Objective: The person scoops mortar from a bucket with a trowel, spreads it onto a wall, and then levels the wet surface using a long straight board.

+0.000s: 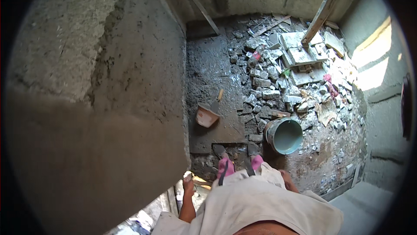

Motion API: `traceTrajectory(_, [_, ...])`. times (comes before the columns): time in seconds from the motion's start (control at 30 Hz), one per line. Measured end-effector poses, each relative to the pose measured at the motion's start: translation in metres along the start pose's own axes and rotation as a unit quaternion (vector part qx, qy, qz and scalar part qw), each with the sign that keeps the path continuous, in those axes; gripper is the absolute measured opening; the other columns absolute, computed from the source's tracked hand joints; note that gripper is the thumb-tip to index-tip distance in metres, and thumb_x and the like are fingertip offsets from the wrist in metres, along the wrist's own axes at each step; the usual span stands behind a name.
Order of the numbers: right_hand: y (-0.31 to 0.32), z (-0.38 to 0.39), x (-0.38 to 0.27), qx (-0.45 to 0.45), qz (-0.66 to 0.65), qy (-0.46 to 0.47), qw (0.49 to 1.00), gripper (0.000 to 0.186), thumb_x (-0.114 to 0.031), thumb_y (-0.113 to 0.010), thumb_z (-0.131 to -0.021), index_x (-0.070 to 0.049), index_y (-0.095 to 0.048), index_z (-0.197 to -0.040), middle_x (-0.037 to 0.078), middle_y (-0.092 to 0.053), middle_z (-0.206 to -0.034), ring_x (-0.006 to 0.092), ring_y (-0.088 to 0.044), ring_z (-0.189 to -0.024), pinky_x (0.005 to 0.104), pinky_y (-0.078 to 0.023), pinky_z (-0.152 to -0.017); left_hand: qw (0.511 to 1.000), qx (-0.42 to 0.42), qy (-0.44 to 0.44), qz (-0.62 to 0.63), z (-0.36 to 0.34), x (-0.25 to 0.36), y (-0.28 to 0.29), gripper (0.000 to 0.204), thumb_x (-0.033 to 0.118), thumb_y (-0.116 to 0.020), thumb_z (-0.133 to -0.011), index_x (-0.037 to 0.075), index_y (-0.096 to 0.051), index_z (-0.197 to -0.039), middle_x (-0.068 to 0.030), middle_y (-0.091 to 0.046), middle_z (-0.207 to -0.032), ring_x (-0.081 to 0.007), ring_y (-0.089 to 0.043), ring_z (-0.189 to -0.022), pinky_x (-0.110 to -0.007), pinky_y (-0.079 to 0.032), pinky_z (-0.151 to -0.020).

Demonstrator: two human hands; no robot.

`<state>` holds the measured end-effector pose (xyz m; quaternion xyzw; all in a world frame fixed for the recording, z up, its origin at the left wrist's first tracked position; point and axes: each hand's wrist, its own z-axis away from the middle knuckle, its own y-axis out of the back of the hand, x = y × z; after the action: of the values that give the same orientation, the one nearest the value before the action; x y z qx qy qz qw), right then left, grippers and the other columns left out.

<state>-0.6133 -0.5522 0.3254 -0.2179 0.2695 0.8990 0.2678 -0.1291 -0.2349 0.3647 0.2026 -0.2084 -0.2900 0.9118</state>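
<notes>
I look straight down along a grey, freshly plastered wall (95, 104) on my left. My left hand (188, 186) is low beside the wall's lower corner, next to something pale; whether its fingers grip it is unclear. Of my right arm only a bare patch (289, 182) shows beside my light clothing, and the hand itself is hidden. My feet in pink sandals (226, 167) stand below. An orange pan (206, 116) sits on a flat dark board (217, 130), with a wooden-handled trowel (217, 100) lying beside it.
A round grey bucket (284, 136) stands to the right of my feet. Behind it lies a heap of broken blocks and rubble (295, 74). A wooden plank (321, 11) leans at the far right, and sunlight falls on the right wall (373, 65).
</notes>
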Motion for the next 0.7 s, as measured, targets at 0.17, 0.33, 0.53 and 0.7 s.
traceTrajectory(0.17, [0.041,-0.057,-0.048,0.020,-0.179,0.008,0.984,0.039,-0.011,-0.064,-0.085,0.001,-0.056,-0.121,0.012,-0.065,-0.102,0.0172,-0.063,-0.086,0.0308,-0.052,-0.076,0.992,-0.119,0.018,0.028,0.051,-0.079,-0.056,0.044,0.022,-0.060,-0.087,0.021,-0.045,-0.128,-0.0126,-0.050,-0.122,-0.0331,-0.055,-0.103,-0.058,-0.046,-0.081])
traceTrajectory(0.33, [0.047,-0.067,-0.094,-0.031,-0.199,-0.018,0.979,0.042,-0.010,-0.064,-0.085,0.000,-0.053,-0.125,0.015,-0.066,-0.101,0.0163,-0.064,-0.083,0.0298,-0.052,-0.071,0.983,-0.133,-0.019,0.129,0.087,-0.076,-0.095,0.035,0.024,-0.057,-0.089,0.016,-0.047,-0.122,-0.0107,-0.056,-0.105,-0.0279,-0.059,-0.092,-0.047,-0.050,-0.072])
traceTrajectory(0.53, [0.043,-0.134,-0.076,-0.051,0.141,0.186,0.971,0.048,-0.022,-0.069,-0.080,-0.006,-0.057,-0.124,0.015,-0.068,-0.111,0.0302,-0.065,-0.101,0.0391,-0.052,-0.085,0.879,-0.086,-0.259,0.391,0.143,0.074,-0.077,0.037,0.021,-0.056,-0.089,0.009,-0.048,-0.123,-0.0091,-0.060,-0.089,-0.0187,-0.061,-0.082,-0.035,-0.053,-0.065])
traceTrajectory(0.7, [0.031,-0.143,-0.198,-0.162,0.247,0.162,0.942,0.045,-0.025,-0.066,-0.083,-0.014,-0.057,-0.126,0.014,-0.066,-0.115,0.0319,-0.063,-0.109,0.0407,-0.050,-0.090,0.591,0.558,-0.583,0.012,0.208,0.205,0.097,0.041,0.020,-0.052,-0.099,-0.002,-0.048,-0.133,-0.0195,-0.055,-0.129,-0.0306,-0.055,-0.117,-0.041,-0.043,-0.099])
